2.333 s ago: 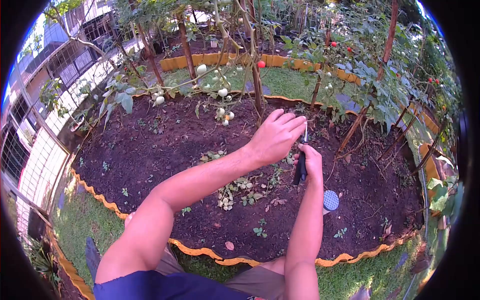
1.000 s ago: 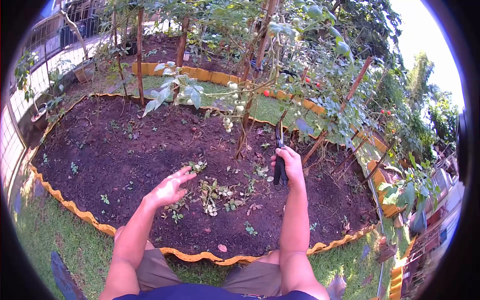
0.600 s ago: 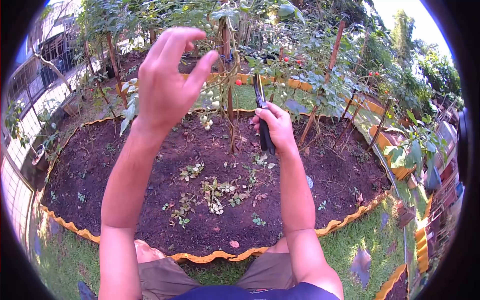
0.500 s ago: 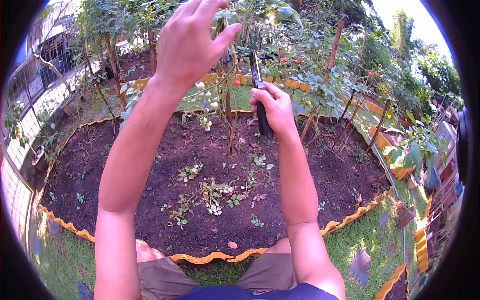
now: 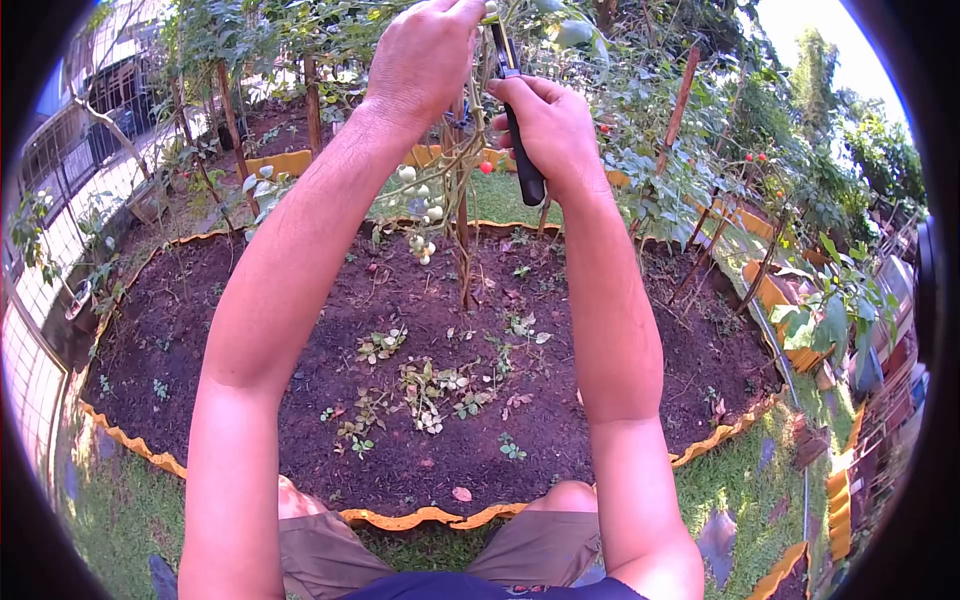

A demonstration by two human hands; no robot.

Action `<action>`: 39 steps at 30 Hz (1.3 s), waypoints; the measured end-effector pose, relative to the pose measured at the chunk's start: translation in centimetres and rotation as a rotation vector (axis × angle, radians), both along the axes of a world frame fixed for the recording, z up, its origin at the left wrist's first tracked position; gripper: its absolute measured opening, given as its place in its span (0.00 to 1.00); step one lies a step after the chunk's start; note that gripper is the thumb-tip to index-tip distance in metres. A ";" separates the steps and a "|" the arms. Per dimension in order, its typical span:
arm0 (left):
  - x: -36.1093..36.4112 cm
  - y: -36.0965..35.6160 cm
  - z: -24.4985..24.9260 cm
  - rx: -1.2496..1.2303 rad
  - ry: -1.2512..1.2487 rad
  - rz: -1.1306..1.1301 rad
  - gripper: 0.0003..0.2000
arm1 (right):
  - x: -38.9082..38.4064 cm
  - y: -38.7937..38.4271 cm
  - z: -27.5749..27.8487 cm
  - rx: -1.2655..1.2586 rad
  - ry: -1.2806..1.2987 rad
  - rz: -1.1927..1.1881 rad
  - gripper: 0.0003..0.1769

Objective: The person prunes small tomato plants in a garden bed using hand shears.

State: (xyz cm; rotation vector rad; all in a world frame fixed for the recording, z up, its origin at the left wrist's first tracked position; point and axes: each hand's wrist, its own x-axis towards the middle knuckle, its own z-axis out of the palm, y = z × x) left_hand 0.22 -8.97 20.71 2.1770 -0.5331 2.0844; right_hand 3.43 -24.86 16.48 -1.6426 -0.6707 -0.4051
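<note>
My right hand [image 5: 550, 125] is closed around black-handled pruning shears [image 5: 522, 150], their jaws pointing up among the stems. At the top edge of the view, my left hand [image 5: 425, 55] has its fingers drawn together on the tomato plant [image 5: 465, 230], just left of the shear tips. Exactly which part it pinches is hidden, and its fingertips are partly cut off. Pale green tomatoes [image 5: 422, 248] hang below my hands on the same plant, which is tied up along a wooden stake. One red tomato [image 5: 486, 167] shows just right of the stem.
The dark soil bed [image 5: 250, 330] has a wavy orange edging [image 5: 420, 517]. Wilted cut leaves [image 5: 430, 395] lie on the soil. More staked plants stand behind, with a wooden stake [image 5: 680, 100] at right. A wire fence [image 5: 40, 350] runs along the left.
My left hand has gone from spread fingers to a closed grip, shifting right and slightly up. My right hand has raised the shears, bringing their jaws beside the left fingers.
</note>
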 end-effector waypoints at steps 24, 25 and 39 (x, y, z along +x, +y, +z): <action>-9.8 -0.3 -24.4 -0.109 0.089 -0.558 0.12 | -4.7 -10.4 -9.5 0.369 0.218 0.049 0.18; -9.0 -0.1 -29.3 -0.071 0.422 -0.493 0.17 | -4.8 -11.4 -10.5 0.402 0.219 0.046 0.18; -12.4 6.9 -44.9 0.014 1.701 -0.110 0.32 | -3.6 -19.2 -14.6 0.486 0.250 -0.071 0.29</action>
